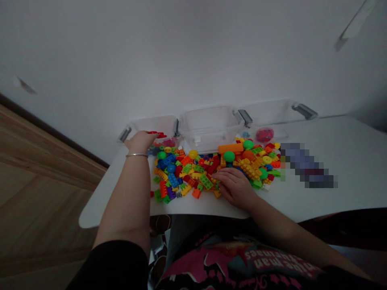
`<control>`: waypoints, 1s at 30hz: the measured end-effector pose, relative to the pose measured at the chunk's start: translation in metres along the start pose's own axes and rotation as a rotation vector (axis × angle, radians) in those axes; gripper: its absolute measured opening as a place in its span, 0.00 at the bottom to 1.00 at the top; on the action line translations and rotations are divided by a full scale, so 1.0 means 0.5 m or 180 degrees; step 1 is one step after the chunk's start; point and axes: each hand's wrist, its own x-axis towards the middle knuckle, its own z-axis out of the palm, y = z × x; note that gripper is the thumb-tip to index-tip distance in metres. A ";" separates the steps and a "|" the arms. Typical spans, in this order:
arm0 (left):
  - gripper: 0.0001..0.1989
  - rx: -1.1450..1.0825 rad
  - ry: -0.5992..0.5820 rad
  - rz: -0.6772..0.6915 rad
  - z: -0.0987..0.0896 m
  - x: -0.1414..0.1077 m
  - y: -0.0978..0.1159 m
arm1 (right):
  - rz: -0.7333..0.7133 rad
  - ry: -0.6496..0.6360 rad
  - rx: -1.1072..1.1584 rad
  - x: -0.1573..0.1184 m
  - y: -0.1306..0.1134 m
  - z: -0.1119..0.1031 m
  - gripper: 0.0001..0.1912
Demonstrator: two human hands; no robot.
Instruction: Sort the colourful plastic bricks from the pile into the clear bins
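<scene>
In the head view, your left fingers (149, 137) closed on a red brick (157, 134) just above a clear box (163, 125), your right fingers (225, 176) open, resting on a heap of toy bricks (193, 173), two more clear boxes (208, 129) beyond your fingers, all on the worktop (347, 189)

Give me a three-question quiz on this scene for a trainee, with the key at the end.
1. True or false: the left hand, holding a red piece, wears a silver bangle.
2. What does the right hand rest on? A) the silver bangle B) the pile of plastic building bricks C) the wooden floor
3. How many clear plastic bins stand beyond the pile?

Key: 1 true; 2 B; 3 three.
</scene>
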 end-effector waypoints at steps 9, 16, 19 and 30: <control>0.28 0.0300 0.0229 -0.0323 0.007 -0.024 0.015 | -0.0002 -0.0014 0.0055 0.000 -0.002 -0.002 0.16; 0.26 -0.0735 0.1244 0.0055 0.023 -0.076 0.011 | 0.0060 -0.0028 0.0056 -0.005 -0.002 -0.001 0.17; 0.23 -0.0962 0.1480 0.0443 0.039 -0.132 0.015 | 0.0131 -0.0044 0.0049 -0.008 -0.002 0.000 0.16; 0.19 -0.0149 0.0732 0.0968 0.113 -0.231 -0.051 | 0.0067 0.0005 0.0004 -0.009 -0.003 0.000 0.14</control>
